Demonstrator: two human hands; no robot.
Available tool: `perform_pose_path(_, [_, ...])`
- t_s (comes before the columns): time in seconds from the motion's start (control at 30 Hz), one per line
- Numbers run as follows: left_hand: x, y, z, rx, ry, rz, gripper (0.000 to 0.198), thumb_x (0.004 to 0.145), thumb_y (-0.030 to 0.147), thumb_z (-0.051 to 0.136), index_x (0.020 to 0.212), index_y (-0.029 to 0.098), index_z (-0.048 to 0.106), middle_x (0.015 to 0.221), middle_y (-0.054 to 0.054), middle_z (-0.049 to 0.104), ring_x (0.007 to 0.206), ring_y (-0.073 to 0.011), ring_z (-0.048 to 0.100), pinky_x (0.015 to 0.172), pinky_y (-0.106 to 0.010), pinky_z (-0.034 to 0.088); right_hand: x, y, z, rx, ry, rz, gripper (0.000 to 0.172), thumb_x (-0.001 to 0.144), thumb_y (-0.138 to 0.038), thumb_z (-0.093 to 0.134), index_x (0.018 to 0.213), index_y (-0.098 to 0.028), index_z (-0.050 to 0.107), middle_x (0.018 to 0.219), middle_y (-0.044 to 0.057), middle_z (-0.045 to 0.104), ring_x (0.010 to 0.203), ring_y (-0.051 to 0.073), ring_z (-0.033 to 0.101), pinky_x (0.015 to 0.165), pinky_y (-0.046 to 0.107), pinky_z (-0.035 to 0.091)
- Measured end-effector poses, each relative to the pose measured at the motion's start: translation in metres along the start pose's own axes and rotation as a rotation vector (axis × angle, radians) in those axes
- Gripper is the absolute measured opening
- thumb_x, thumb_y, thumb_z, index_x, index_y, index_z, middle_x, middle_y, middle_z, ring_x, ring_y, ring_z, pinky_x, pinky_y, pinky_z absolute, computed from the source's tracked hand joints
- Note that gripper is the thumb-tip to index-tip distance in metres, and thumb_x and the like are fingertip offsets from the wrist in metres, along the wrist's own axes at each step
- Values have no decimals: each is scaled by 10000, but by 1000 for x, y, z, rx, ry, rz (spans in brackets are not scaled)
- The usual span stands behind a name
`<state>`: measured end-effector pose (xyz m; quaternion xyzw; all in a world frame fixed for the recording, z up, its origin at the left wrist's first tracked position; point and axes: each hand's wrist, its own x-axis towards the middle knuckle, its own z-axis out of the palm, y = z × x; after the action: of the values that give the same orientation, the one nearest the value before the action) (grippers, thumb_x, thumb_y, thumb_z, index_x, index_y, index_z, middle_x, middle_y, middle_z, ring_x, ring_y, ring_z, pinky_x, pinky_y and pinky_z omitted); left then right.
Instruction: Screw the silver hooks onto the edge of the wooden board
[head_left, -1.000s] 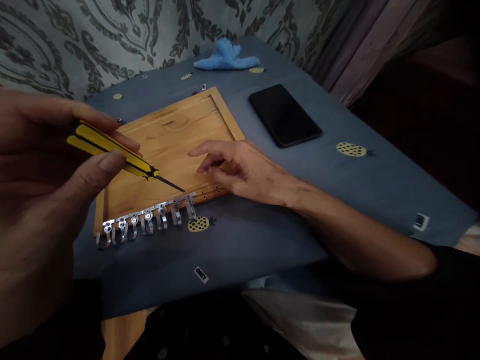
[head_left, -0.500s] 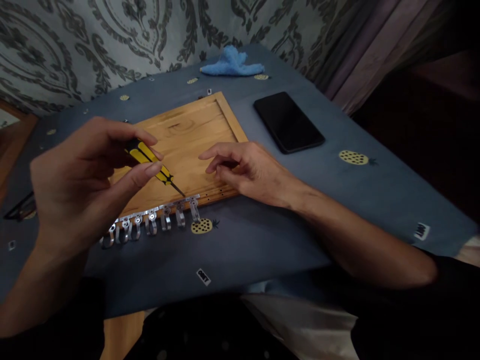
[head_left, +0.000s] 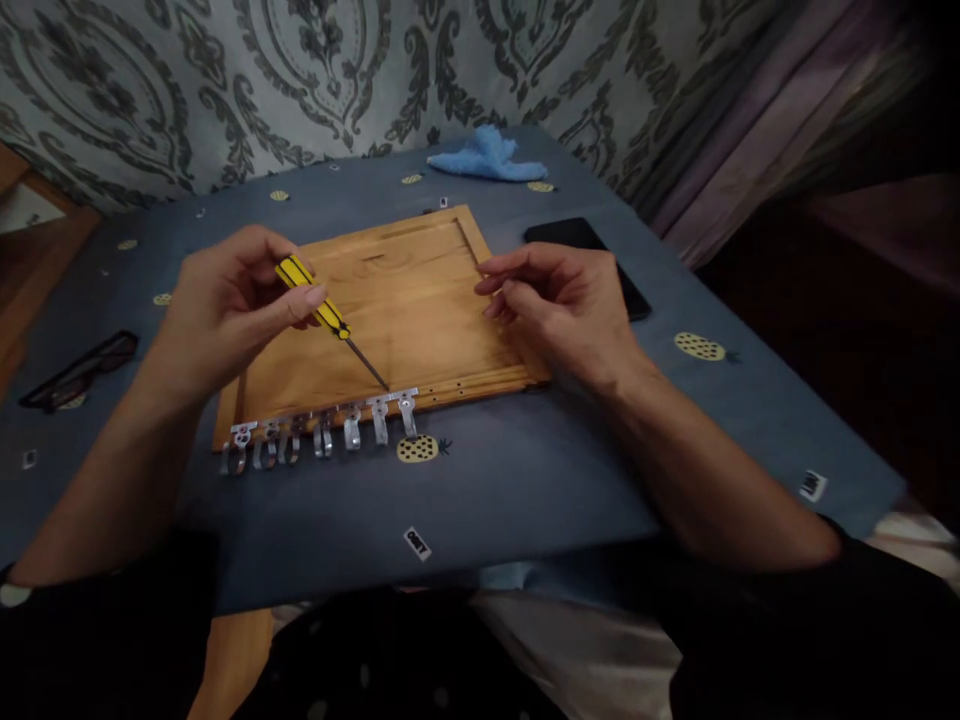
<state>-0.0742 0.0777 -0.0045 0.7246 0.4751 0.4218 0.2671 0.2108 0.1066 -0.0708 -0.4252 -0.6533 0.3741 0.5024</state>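
Observation:
My left hand (head_left: 238, 290) is closed round the yellow and black handle of a screwdriver (head_left: 315, 295). The screwdriver slants down to the right, its tip at a strip of metal hooks (head_left: 352, 425). Several shiny curved hooks hang from that strip, which lies along the near edge of a wooden board (head_left: 397, 290) with a raised frame. Small dark holes show in the board's edge to the right of the strip. Over the board's right side hovers my right hand (head_left: 570, 305), fingers loosely bent and apart, with nothing visible in them.
A black phone (head_left: 634, 290) lies partly behind my right hand. At the back of the table is a blue cloth (head_left: 491, 158). Dark-framed glasses (head_left: 79, 370) rest at the left. The blue tablecloth (head_left: 495, 500) has pineapple prints, and a patterned curtain (head_left: 322, 80) hangs behind.
My right hand has moved right and away from the screwdriver. The view has shifted, bringing the glasses into fuller sight. The screwdriver stays in my left hand, its tip by the hook strip.

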Motion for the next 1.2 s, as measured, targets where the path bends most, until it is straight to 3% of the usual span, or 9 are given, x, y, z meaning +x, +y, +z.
perform_pose_path(0.17, [4, -38, -26, 54, -172, -161, 456, 676, 602, 879, 762, 209, 665, 646, 3, 685, 567, -128, 648, 522, -213, 530, 3, 5, -2, -49, 47, 31, 284, 804, -23, 542, 928, -183, 742, 879, 40, 754, 689, 151, 688, 672, 308, 580])
perform_pose_path(0.3, [2, -56, -39, 190, -294, -221, 525, 625, 687, 838, 757, 208, 668, 692, -8, 664, 618, -153, 614, 531, -235, 456, 3, 8, -2, -64, 39, 27, 257, 779, -62, 547, 903, -169, 745, 860, 44, 757, 662, 145, 681, 651, 302, 579])
perform_pose_path(0.47, [3, -63, -47, 349, -499, -202, 505, 689, 710, 767, 735, 218, 665, 652, 16, 605, 602, -137, 504, 534, -234, 401, 4, 10, -1, -62, 26, 33, 242, 762, -140, 539, 893, -131, 743, 844, 56, 749, 643, 134, 671, 649, 299, 576])
perform_pose_path(0.63, [2, -59, -43, 463, -562, -113, 505, 755, 738, 683, 689, 238, 663, 688, -3, 611, 648, -171, 535, 577, -270, 400, 3, 13, 0, -81, 14, 61, 210, 751, -149, 558, 860, -166, 737, 828, 51, 751, 643, 144, 668, 614, 298, 566])
perform_pose_path(0.83, [-1, -56, -36, 522, -530, -51, 490, 803, 707, 626, 665, 237, 637, 759, -27, 643, 788, -220, 573, 757, -338, 438, 3, 17, 0, -81, 17, 75, 184, 740, -185, 590, 836, -199, 746, 826, 49, 764, 626, 160, 669, 597, 310, 560])
perform_pose_path(1.03, [-6, -53, -35, 516, -469, -111, 368, 867, 572, 626, 803, 212, 670, 839, -13, 699, 821, -197, 631, 768, -301, 467, 4, 17, -5, -96, 5, 123, 193, 740, -270, 651, 879, -205, 768, 696, 28, 709, 605, 173, 649, 565, 299, 516])
perform_pose_path(1.1, [-5, -60, -41, 540, -386, -153, 344, 899, 527, 615, 818, 198, 677, 826, -7, 700, 797, -182, 639, 747, -286, 476, 5, 17, -6, -90, 9, 160, 216, 737, -304, 664, 895, -202, 770, 692, 30, 706, 589, 168, 626, 550, 303, 497])
perform_pose_path(1.2, [-4, -80, -61, 631, -155, -245, 244, 960, 397, 608, 916, 170, 686, 888, -19, 704, 854, -181, 655, 828, -319, 519, 7, 16, -6, -71, 8, 152, 234, 726, -346, 674, 882, -195, 760, 667, 33, 705, 546, 164, 598, 534, 315, 485])
